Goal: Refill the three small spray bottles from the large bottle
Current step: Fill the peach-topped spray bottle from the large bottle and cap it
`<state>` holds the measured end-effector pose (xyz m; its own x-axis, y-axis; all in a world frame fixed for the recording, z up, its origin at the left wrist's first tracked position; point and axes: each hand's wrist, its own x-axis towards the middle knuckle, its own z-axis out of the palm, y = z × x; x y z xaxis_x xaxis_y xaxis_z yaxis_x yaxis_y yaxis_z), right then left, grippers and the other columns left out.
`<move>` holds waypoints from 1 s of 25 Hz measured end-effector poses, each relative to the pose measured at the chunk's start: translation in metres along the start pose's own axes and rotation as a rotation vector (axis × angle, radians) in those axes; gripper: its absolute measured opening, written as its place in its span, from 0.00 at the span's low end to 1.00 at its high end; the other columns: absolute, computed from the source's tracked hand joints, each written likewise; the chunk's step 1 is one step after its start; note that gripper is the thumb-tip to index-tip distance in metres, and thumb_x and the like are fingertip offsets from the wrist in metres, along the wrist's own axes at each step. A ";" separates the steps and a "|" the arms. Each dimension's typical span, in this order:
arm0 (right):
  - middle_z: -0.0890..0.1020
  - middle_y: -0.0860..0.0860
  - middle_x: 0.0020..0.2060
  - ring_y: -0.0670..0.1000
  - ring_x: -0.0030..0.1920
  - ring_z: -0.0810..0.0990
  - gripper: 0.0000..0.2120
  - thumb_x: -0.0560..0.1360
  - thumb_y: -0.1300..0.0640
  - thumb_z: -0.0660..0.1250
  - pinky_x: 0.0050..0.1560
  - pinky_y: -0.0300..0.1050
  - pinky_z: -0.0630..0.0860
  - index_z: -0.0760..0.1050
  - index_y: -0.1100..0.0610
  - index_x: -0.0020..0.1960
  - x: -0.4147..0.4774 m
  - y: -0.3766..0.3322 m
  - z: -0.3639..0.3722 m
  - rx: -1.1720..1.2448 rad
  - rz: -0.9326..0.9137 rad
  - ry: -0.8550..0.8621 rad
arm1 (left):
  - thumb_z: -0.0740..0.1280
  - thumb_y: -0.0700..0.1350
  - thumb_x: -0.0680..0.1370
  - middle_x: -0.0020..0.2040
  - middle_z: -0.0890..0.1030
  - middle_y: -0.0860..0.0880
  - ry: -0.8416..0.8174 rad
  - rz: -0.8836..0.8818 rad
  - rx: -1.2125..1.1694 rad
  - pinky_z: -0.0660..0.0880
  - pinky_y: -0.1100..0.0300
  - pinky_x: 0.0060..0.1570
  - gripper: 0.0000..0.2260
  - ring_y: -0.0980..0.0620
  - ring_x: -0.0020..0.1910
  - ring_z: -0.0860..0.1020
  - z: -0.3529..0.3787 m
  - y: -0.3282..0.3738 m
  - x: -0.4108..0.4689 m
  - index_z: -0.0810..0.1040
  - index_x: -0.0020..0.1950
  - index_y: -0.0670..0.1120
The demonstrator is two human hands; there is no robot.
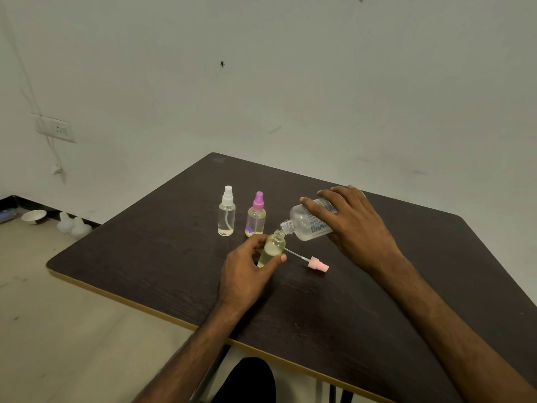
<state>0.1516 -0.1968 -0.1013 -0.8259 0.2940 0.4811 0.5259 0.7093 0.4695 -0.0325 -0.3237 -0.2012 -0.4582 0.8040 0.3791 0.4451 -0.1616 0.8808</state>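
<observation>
1 large bottle [302, 220] over uncapped bottle [274, 247]

My left hand [247, 271] and right hand [351, 225] left a narrow gap, and the pink sprayer head [318, 263] lay in it on the table [145, 257], its tube pointing toward the open bottle [273, 247]. Ahead of my left hand the white-capped bottle [226, 212] and purple-capped bottle [256, 218] stood upright, just beside each other, barring that way. Left of them and along the near edge I had free passage. The tilted large bottle [308, 222] blocked the right.
</observation>
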 end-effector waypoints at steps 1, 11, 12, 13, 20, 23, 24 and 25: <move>0.75 0.59 0.65 0.62 0.66 0.72 0.46 0.63 0.62 0.81 0.67 0.61 0.69 0.62 0.49 0.75 0.000 0.000 0.000 -0.001 -0.001 -0.004 | 0.76 0.52 0.72 0.50 0.82 0.64 0.000 -0.001 0.000 0.77 0.65 0.52 0.19 0.65 0.52 0.80 0.000 0.000 0.000 0.78 0.62 0.56; 0.75 0.59 0.65 0.62 0.65 0.73 0.46 0.63 0.63 0.80 0.67 0.61 0.69 0.61 0.49 0.75 0.001 -0.001 -0.001 -0.007 -0.005 0.010 | 0.76 0.53 0.72 0.50 0.81 0.64 -0.002 0.000 0.006 0.77 0.66 0.52 0.19 0.66 0.52 0.79 -0.001 0.000 -0.001 0.78 0.62 0.57; 0.75 0.59 0.65 0.62 0.65 0.73 0.46 0.63 0.63 0.80 0.67 0.61 0.69 0.61 0.49 0.75 0.001 0.000 -0.001 -0.008 -0.005 0.009 | 0.76 0.53 0.72 0.50 0.81 0.64 -0.001 0.001 0.006 0.77 0.66 0.52 0.19 0.65 0.52 0.79 -0.001 0.000 0.000 0.78 0.62 0.56; 0.75 0.59 0.65 0.62 0.65 0.73 0.47 0.63 0.63 0.80 0.67 0.61 0.69 0.61 0.49 0.75 0.001 0.000 -0.001 -0.011 -0.007 0.009 | 0.76 0.53 0.72 0.51 0.82 0.63 -0.001 0.000 0.005 0.77 0.65 0.53 0.19 0.65 0.52 0.79 -0.001 0.000 0.000 0.78 0.62 0.56; 0.75 0.59 0.64 0.62 0.65 0.73 0.47 0.63 0.63 0.81 0.67 0.62 0.69 0.61 0.49 0.75 0.002 -0.001 -0.002 -0.013 -0.012 0.005 | 0.76 0.53 0.72 0.53 0.82 0.62 -0.006 -0.005 0.009 0.76 0.66 0.53 0.20 0.65 0.54 0.79 0.000 0.001 0.000 0.78 0.63 0.55; 0.75 0.60 0.64 0.63 0.65 0.73 0.47 0.62 0.63 0.81 0.67 0.62 0.70 0.61 0.49 0.74 0.002 0.000 -0.003 -0.016 -0.014 0.006 | 0.76 0.54 0.72 0.52 0.82 0.62 -0.003 -0.010 0.008 0.76 0.67 0.53 0.20 0.65 0.53 0.79 0.000 0.000 0.000 0.78 0.63 0.56; 0.75 0.60 0.64 0.63 0.65 0.73 0.48 0.62 0.62 0.81 0.67 0.62 0.70 0.61 0.49 0.74 0.002 0.000 -0.003 -0.017 -0.014 0.003 | 0.76 0.54 0.72 0.52 0.82 0.62 -0.002 -0.011 0.008 0.77 0.66 0.53 0.20 0.65 0.53 0.79 0.000 0.000 -0.001 0.78 0.63 0.56; 0.75 0.60 0.64 0.63 0.65 0.73 0.48 0.62 0.62 0.81 0.67 0.62 0.69 0.61 0.49 0.74 0.002 -0.001 -0.003 -0.018 -0.015 -0.001 | 0.76 0.54 0.72 0.53 0.82 0.62 0.000 -0.010 0.008 0.77 0.66 0.53 0.20 0.64 0.53 0.79 0.000 0.000 -0.001 0.78 0.63 0.55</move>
<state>0.1500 -0.1987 -0.0980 -0.8342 0.2839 0.4728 0.5168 0.7019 0.4902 -0.0327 -0.3243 -0.2015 -0.4621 0.8057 0.3706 0.4467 -0.1495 0.8821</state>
